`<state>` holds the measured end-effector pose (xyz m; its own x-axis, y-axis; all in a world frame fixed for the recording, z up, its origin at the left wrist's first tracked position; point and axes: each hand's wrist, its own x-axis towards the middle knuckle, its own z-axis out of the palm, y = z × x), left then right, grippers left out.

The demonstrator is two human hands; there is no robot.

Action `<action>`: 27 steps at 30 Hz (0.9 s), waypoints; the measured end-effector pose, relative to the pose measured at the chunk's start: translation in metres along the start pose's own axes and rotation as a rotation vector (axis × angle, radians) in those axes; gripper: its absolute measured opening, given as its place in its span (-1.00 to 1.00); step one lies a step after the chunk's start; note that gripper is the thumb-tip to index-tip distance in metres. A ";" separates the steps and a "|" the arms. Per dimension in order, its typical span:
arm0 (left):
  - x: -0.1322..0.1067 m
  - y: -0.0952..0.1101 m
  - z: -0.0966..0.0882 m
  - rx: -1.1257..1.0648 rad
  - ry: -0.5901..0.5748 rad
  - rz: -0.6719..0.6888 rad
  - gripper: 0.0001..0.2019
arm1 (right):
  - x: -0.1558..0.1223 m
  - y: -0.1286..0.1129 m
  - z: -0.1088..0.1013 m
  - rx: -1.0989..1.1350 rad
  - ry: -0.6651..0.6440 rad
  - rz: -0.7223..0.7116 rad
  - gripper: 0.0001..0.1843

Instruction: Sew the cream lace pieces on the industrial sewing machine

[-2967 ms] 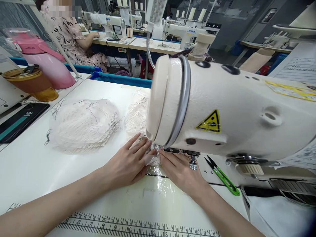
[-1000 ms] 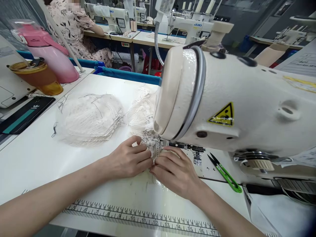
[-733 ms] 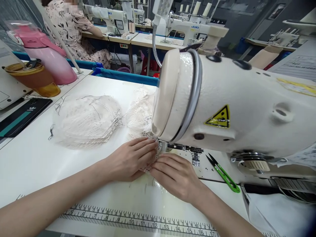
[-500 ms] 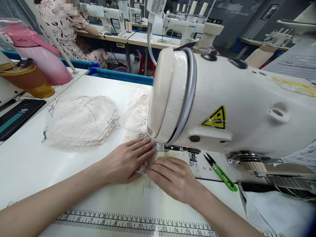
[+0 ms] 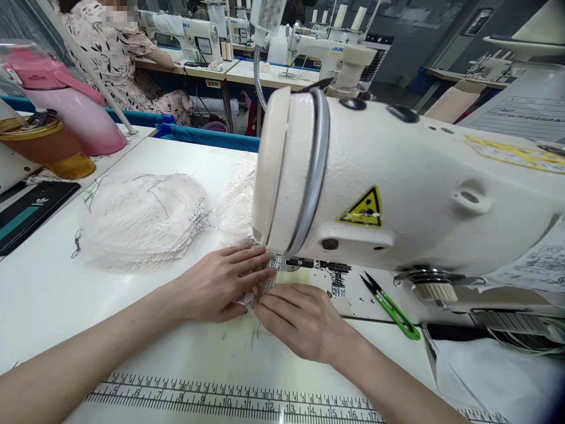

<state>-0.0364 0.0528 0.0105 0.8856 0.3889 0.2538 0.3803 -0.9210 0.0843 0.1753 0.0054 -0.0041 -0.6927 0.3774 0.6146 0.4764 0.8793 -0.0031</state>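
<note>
Small lace piece (image 5: 263, 281) lying on the worktop (image 5: 53, 294) under the sewing machine head (image 5: 397, 194), pinned flat beneath left hand (image 5: 216, 285) and right hand (image 5: 300, 318), fingers pressing rather than closing; likely light, limp, easily stretched, best held at edges.

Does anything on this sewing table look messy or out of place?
Mostly tidy. Loose dark thread ends lie scattered on the table around the stack of lace pieces. Green thread snips lie open beside the needle area.
</note>
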 end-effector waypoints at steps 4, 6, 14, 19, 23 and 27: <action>0.000 -0.003 0.000 0.005 -0.002 0.008 -0.46 | 0.001 0.000 0.001 -0.012 0.019 0.000 -0.84; 0.000 -0.004 0.000 0.009 -0.012 0.007 -0.45 | 0.002 0.000 0.001 -0.014 0.038 0.001 -0.84; 0.003 0.000 0.000 0.056 -0.011 -0.023 -0.47 | -0.001 0.003 -0.001 -0.016 0.026 0.022 -0.81; 0.003 0.005 0.005 0.095 0.000 -0.055 -0.51 | -0.005 0.005 -0.005 -0.034 -0.048 0.048 -0.80; 0.003 0.009 0.009 0.110 0.004 -0.081 -0.52 | -0.010 0.007 -0.006 -0.087 -0.093 0.080 -0.76; 0.004 0.012 0.009 0.146 -0.030 -0.115 -0.51 | -0.012 0.008 -0.009 -0.128 -0.122 0.094 -0.73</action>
<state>-0.0258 0.0434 0.0033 0.8408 0.4942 0.2212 0.5123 -0.8583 -0.0298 0.1921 0.0058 -0.0043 -0.6987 0.4955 0.5160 0.6018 0.7971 0.0494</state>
